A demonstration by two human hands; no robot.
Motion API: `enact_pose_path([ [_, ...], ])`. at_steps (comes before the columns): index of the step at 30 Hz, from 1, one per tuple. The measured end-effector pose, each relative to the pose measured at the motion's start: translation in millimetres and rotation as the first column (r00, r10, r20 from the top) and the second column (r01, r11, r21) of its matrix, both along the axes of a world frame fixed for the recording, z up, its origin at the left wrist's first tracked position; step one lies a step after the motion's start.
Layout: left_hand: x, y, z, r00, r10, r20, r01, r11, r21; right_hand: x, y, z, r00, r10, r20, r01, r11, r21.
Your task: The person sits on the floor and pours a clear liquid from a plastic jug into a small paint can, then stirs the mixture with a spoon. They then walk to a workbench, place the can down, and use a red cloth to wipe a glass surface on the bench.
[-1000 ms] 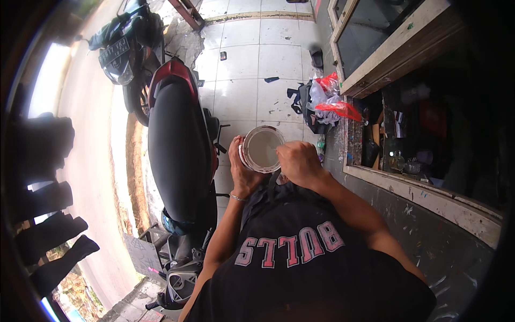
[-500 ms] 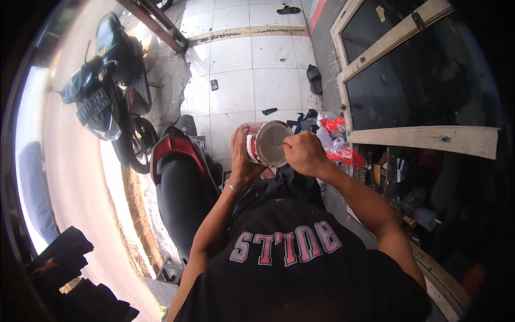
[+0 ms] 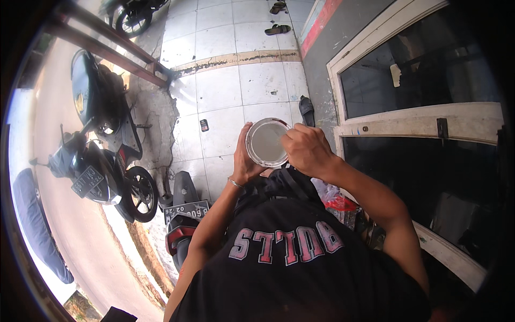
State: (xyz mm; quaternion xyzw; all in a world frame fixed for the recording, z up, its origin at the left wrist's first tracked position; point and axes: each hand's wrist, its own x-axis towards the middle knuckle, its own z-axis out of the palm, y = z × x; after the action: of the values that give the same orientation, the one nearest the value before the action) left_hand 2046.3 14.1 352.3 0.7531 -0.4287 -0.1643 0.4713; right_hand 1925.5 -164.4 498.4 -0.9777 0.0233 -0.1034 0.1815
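Note:
A round tub point(image 3: 266, 140) with a pale rim is held in front of my belly, its open top facing me. Its inside looks whitish grey. My left hand point(image 3: 246, 161) is wrapped round the tub's left side, a metal bracelet at the wrist. Over the right rim, my right hand point(image 3: 309, 150) is closed with its fingers curled toward the opening. Whatever those fingers hold, if anything, is hidden.
Motorcycles point(image 3: 99, 177) stand at the left, another point(image 3: 185, 231) close by my left arm. White tiles point(image 3: 219, 86) stretch ahead, with sandals point(image 3: 277, 29) and a small dark object point(image 3: 204, 125). Window frames point(image 3: 418, 126) line the right, near plastic bags point(image 3: 339, 199).
My view has tilted up and ahead, showing more floor and motorcycles. The tub's opening faces me more squarely, its red side now mostly hidden. Both hands stay at the tub.

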Motion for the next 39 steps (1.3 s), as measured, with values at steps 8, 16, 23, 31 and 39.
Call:
enact_pose_path([
  [8,113.0,-128.5,-38.8,0.836,-0.091,-0.541,-0.013,0.983,-0.185,133.9,-102.5,11.7,0.995,-0.067,0.079,0.072,0.995,-0.065],
  [16,281.2,-252.8,20.1,0.895,-0.206,-0.396,0.141,0.972,-0.187,271.9,-211.1,18.6,0.995,0.051,-0.084,-0.053,0.998,-0.024],
  [23,392.9,-351.1,7.1,0.971,-0.215,-0.104,0.207,0.975,-0.081,377.3,-317.0,24.1,0.998,-0.052,0.021,0.055,0.968,-0.245],
  [31,484.7,-493.9,-9.6,0.966,-0.252,0.064,0.254,0.967,-0.023,454.9,-442.2,-37.9,0.929,-0.365,-0.067,0.37,0.903,0.22],
  [39,556.8,-652.0,28.4,0.966,-0.242,-0.094,0.25,0.964,0.09,518.3,-594.7,-10.5,0.863,-0.308,-0.401,0.392,0.908,0.146],
])
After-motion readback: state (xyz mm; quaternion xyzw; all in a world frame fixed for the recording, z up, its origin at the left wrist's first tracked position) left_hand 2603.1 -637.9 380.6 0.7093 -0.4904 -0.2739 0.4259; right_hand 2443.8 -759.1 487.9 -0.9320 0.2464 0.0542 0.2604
